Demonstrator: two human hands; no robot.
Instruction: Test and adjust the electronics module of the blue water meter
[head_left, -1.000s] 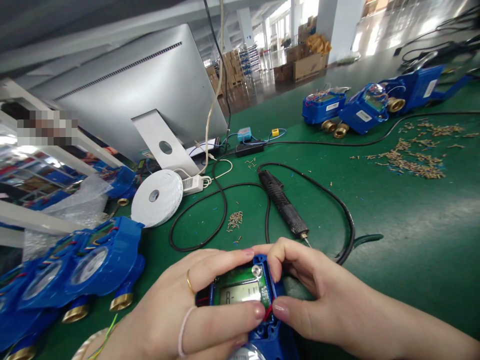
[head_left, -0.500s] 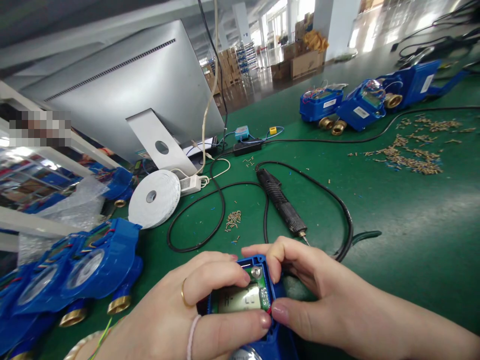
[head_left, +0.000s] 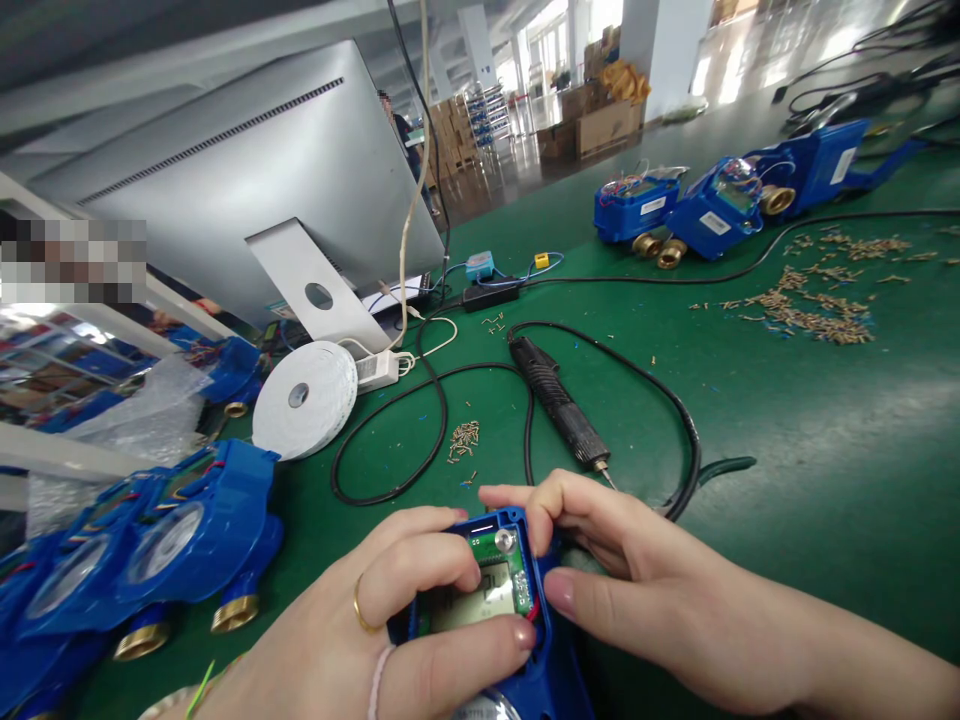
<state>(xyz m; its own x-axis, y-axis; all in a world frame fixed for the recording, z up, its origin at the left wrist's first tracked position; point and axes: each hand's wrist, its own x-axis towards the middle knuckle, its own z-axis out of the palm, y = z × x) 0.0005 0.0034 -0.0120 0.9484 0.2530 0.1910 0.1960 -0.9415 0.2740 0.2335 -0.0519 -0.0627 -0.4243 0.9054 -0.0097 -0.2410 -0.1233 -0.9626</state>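
Observation:
At the bottom middle, a blue water meter (head_left: 556, 668) with its housing uncovered sits between my hands. Inside it are a green circuit board (head_left: 486, 546) and a lit display (head_left: 498, 592), partly hidden by fingers. My left hand (head_left: 360, 625) wraps over the meter from the left, its index finger bent over the board and its thumb near a red wire (head_left: 533, 608) at the right wall. My right hand (head_left: 637, 570) grips the right wall of the housing between thumb and curled fingers. Just beyond, a black electric screwdriver (head_left: 559, 400) lies with its bit pointing toward my right hand.
Several blue meters (head_left: 157, 550) crowd the left, more (head_left: 712, 205) stand at the back right. Screws lie in a small pile (head_left: 464, 440) and a wide scatter (head_left: 814, 305). A white tape roll (head_left: 304, 405), a monitor (head_left: 247, 180) and a looping black cable (head_left: 390, 500) are on the green table.
My left index finger has drawn back slightly to the left, so more of the circuit board shows. My right hand keeps its hold on the housing. The whole view has shifted a little.

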